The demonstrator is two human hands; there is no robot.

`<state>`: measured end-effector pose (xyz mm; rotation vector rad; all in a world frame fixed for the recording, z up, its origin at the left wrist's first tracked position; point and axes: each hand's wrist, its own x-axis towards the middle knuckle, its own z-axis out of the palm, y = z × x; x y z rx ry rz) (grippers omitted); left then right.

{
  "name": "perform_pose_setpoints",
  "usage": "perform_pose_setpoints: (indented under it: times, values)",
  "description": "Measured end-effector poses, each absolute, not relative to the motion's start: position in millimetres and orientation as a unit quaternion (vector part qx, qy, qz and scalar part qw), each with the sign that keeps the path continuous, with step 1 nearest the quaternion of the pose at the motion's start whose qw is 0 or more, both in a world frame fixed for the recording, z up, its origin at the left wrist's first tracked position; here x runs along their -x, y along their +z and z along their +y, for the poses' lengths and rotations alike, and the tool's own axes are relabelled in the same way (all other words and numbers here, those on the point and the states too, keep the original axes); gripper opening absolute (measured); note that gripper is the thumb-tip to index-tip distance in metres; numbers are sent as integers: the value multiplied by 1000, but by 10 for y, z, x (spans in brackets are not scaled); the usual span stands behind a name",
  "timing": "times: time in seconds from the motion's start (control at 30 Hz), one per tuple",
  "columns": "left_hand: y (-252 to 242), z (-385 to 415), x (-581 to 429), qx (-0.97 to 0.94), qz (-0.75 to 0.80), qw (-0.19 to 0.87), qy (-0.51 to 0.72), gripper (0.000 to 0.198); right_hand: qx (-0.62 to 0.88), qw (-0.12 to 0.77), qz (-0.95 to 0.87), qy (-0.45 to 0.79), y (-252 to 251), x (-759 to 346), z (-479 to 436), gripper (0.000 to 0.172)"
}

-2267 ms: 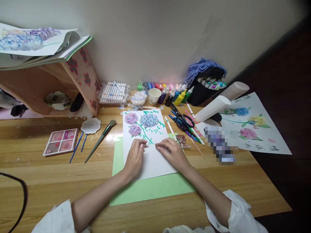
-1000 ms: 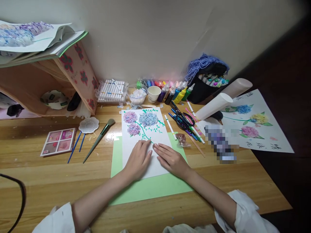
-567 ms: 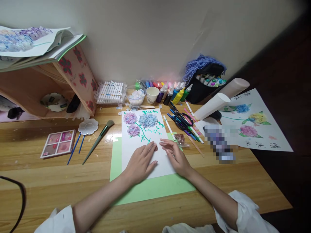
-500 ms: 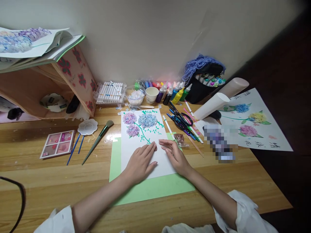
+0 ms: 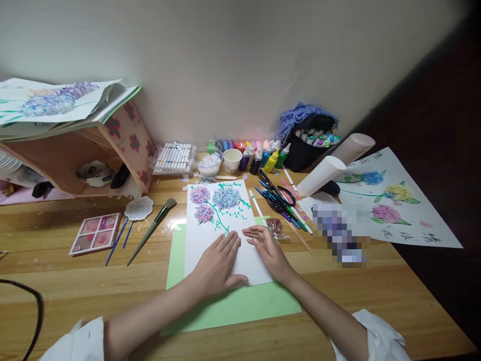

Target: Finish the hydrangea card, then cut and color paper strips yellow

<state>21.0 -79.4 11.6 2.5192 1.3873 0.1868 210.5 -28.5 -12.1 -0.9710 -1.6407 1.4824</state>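
Note:
A white sheet of paper (image 5: pixel 195 245) bears pink, purple and blue flower heads (image 5: pixel 226 198) with green stems. It lies on a larger light green sheet (image 5: pixel 233 313). Flat on the lower part of the white paper rests my left hand (image 5: pixel 218 260), its fingers stretched out and the thumb spread toward the right. At the paper's right side my right hand (image 5: pixel 272 255) lies on its edge, fingers extended and slightly curved, palm turned toward the left. Nothing shows in either hand. The left fingers cover the lower end of the stem.
Scissors (image 5: pixel 287 195) and markers (image 5: pixel 257 208) lie right of the paper. Paint bottles (image 5: pixel 270 161), a paper cup (image 5: pixel 233 159) and a marker case (image 5: pixel 173 158) line the wall. Leftward are a large brush (image 5: pixel 150 233) and a palette (image 5: pixel 139 208). Another flower picture (image 5: pixel 398 228) is at right.
The camera view has tilted, so the table objects appear lower. My left hand has slid slightly down the paper with its thumb farther out; my right hand stays nearly in place.

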Motion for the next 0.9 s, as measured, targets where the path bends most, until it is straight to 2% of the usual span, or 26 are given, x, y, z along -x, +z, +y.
perform_pose_setpoints:
  times: [0.2, 0.37, 0.53, 0.67, 0.77, 0.87, 0.9]
  values:
    - [146, -729, -219, -861, 487, 98, 107, 70, 355, 373, -638, 573, -132, -2090, -272, 21]
    - [-82, -756, -280, -887, 440, 65, 121, 73, 357, 385, -642, 558, -120, -2094, -259, 21]
    - [-158, -791, -321, -877, 459, 88, 107, 73, 367, 377, -650, 548, -73, -2092, -245, 21]
    - [-33, -803, -298, -886, 437, 132, 87, 84, 362, 375, -635, 570, -89, -2097, -278, 22]
    - [47, -799, -227, -890, 423, 152, 79, 83, 364, 373, -617, 590, -187, -2112, -283, 26]
    - [-55, -774, -187, -888, 438, 101, 98, 91, 369, 378, -602, 599, -351, -2113, -248, 33]
    - [-141, -755, -190, -890, 440, 63, 99, 85, 369, 379, -596, 604, -413, -2107, -235, 35]
